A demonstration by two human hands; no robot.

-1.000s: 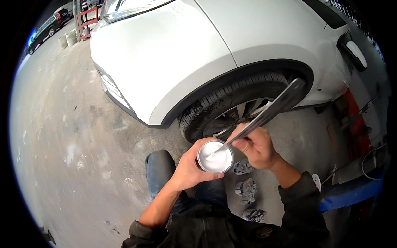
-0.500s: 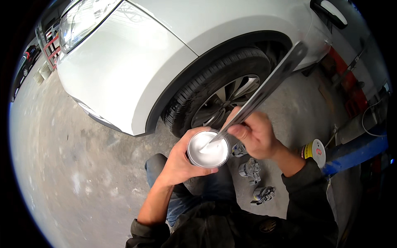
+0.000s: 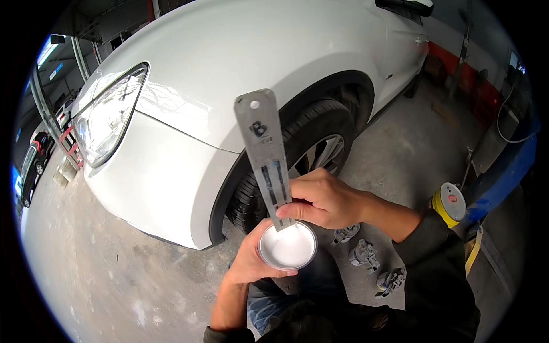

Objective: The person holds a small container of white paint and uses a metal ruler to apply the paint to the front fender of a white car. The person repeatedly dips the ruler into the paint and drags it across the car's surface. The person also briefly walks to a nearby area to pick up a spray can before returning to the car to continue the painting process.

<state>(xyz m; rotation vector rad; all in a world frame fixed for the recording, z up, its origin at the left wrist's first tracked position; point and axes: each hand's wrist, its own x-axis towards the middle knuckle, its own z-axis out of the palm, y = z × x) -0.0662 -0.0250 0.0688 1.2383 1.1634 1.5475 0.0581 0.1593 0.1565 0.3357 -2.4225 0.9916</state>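
My left hand point(image 3: 250, 257) is wrapped round a clear round cup point(image 3: 287, 269) with white liquid point(image 3: 290, 247), like paint, in it. Between the thumb and fingers of my right hand point(image 3: 321, 200) is a long flat metal mixing stick point(image 3: 265, 143) with a hole near its top and dark marks along its face. The stick stands tall over the cup, tilted a little left. Its lower end goes down into the cup at the far rim, where the liquid hides its tip.
A white car point(image 3: 189, 97) fills the far side, its front wheel point(image 3: 323, 151) just beyond my hands. Three small grey cans with fittings point(image 3: 364, 255) stand on the floor by my legs. To the right are a yellow-sided tin point(image 3: 449, 204) and a blue beam point(image 3: 503, 177).
The stick has swung from leaning right to nearly upright, leaning slightly left. My right hand has shifted left, closer to the cup. The view has tilted up, showing more of the car.
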